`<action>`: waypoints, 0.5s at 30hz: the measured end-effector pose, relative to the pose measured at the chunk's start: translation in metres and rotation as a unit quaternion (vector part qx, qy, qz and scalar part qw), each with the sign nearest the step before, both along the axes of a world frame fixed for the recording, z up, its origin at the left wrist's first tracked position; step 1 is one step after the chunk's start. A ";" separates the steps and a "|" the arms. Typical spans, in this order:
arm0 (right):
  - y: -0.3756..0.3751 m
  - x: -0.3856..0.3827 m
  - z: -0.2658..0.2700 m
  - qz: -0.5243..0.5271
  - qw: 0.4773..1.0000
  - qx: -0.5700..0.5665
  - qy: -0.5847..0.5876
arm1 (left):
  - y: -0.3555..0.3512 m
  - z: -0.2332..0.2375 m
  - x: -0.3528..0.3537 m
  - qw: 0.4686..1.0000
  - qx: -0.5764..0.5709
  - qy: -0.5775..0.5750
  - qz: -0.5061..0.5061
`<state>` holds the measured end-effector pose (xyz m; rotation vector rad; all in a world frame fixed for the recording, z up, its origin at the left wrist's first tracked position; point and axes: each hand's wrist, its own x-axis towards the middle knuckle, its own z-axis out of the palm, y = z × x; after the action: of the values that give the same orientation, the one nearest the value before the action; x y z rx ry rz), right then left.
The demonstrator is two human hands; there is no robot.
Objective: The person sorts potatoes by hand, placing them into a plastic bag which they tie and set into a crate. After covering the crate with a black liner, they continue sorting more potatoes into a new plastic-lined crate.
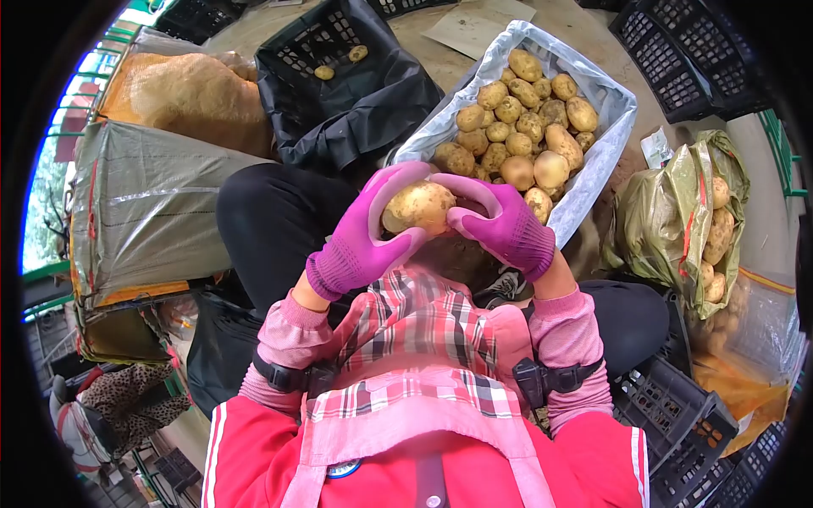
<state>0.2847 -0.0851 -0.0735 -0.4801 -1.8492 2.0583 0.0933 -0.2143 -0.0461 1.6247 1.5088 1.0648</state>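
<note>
A large yellowish potato (419, 208) with dark spots is held up in front of my lap. My left hand (370, 222), in a purple and pink glove, wraps round its left side. From the right, my gloved right hand (500, 218) touches the same potato with its thumb and fingers. Just beyond my hands stands a crate lined with whitish plastic (611, 135), holding many potatoes (531, 125). Left of that crate is another crate lined with black plastic (339, 118), with two small potatoes (324, 73) inside.
Full sacks (169, 190) stand at the left. An open green bag (660, 212) with potatoes is at the right. Black crates (677, 55) sit at the upper right, and others (669, 415) at the lower right. Cardboard (474, 27) lies beyond the lined crate.
</note>
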 end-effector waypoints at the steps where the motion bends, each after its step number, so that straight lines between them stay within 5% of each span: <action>1: -0.001 0.000 0.000 -0.004 1.000 0.011 0.008 | -0.001 0.001 0.001 1.000 -0.002 -0.009 0.001; 10: -0.013 -0.008 -0.013 -0.078 0.991 0.107 -0.033 | -0.005 -0.001 -0.005 0.998 -0.040 -0.044 0.001; 15: -0.008 -0.002 0.004 -0.020 0.998 -0.046 -0.034 | -0.006 0.001 -0.008 0.999 -0.030 -0.030 -0.012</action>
<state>0.2825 -0.0935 -0.0699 -0.6149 -1.7727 2.1317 0.0849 -0.2203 -0.0448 1.5529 1.4654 1.0368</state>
